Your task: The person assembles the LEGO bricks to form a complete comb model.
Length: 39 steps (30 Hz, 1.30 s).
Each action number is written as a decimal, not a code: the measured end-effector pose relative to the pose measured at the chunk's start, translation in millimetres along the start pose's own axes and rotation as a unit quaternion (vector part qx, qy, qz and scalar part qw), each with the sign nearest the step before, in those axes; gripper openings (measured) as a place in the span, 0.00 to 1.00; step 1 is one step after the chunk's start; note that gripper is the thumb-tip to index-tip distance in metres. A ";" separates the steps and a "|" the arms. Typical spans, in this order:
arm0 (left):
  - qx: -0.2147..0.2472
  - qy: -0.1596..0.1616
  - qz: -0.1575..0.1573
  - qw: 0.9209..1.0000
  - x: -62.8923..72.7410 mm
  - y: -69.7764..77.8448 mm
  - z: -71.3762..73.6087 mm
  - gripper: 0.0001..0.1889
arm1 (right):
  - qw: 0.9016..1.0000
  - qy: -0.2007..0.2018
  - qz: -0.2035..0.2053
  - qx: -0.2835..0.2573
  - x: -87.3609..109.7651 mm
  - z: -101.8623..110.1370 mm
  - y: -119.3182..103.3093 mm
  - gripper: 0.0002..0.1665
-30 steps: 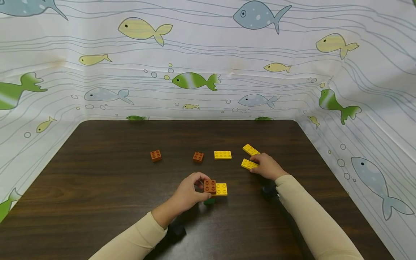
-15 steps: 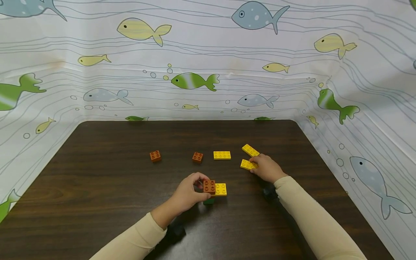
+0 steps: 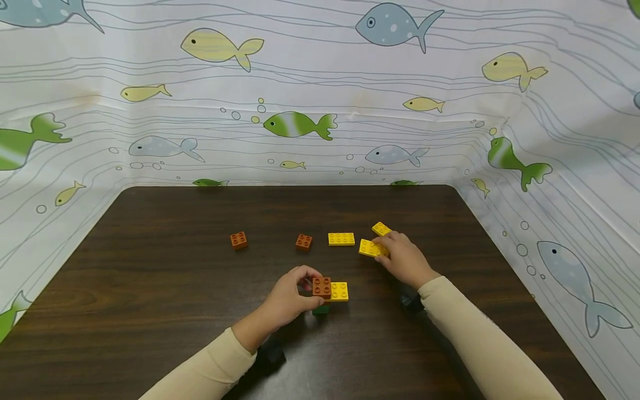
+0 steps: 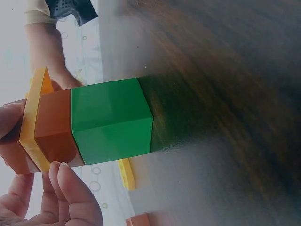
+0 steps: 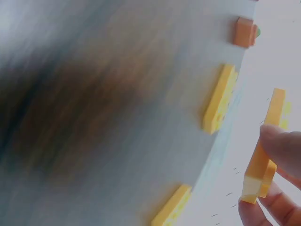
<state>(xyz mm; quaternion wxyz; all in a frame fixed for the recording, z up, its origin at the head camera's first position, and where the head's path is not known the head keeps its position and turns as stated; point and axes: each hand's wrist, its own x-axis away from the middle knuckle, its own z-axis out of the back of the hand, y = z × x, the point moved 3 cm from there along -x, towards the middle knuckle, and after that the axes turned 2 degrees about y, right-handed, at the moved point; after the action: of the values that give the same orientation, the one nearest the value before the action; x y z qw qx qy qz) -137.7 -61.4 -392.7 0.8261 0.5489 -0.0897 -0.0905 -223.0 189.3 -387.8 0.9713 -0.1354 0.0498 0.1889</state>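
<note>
My left hand [image 3: 289, 295] holds a small stack between thumb and fingers at the middle of the table. From the top it has a brown brick [image 3: 321, 287], a flat yellow brick [image 3: 339, 291] jutting out to the right, another brown brick [image 4: 57, 127] and a green block [image 4: 113, 122] at the bottom. Further back on the right, my right hand [image 3: 406, 260] pinches a second flat yellow brick [image 5: 259, 160], raised off the table in the right wrist view. Just behind that hand lies a third flat yellow brick [image 3: 381, 229], partly covered by it.
Two loose brown bricks, one at left [image 3: 239, 240] and one nearer the middle [image 3: 304, 242], lie on the dark wooden table [image 3: 150, 311]. Beside them is a flat yellow brick [image 3: 341, 239]. A fish-patterned sheet [image 3: 300, 66] rises behind the table and at its sides.
My right hand has lifted its flat yellow brick from the table and shifted it a little to the left. The left hand and its stack have stayed in place.
</note>
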 end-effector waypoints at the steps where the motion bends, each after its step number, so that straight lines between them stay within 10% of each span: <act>1: 0.000 0.000 0.001 1.000 0.0 -0.2 -0.1 0.18 | 1.000 0.004 0.005 -0.002 0.7 0.9 -3.0 0.25; 15: 0.000 0.000 0.000 1.000 -0.3 -1.2 -0.9 0.19 | 0.994 0.040 0.099 -0.024 16.2 21.5 -46.4 0.26; 39: 0.014 0.007 -0.002 1.000 0.4 -1.2 -0.4 0.20 | 0.982 -0.027 0.153 -0.103 34.3 34.1 -89.9 0.24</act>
<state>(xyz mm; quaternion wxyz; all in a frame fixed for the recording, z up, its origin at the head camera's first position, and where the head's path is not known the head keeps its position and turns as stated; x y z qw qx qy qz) -137.3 -61.6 -394.0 0.8187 0.5613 -0.0836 -0.0871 -155.5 130.9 -338.3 0.9128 -0.2199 0.0240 0.3434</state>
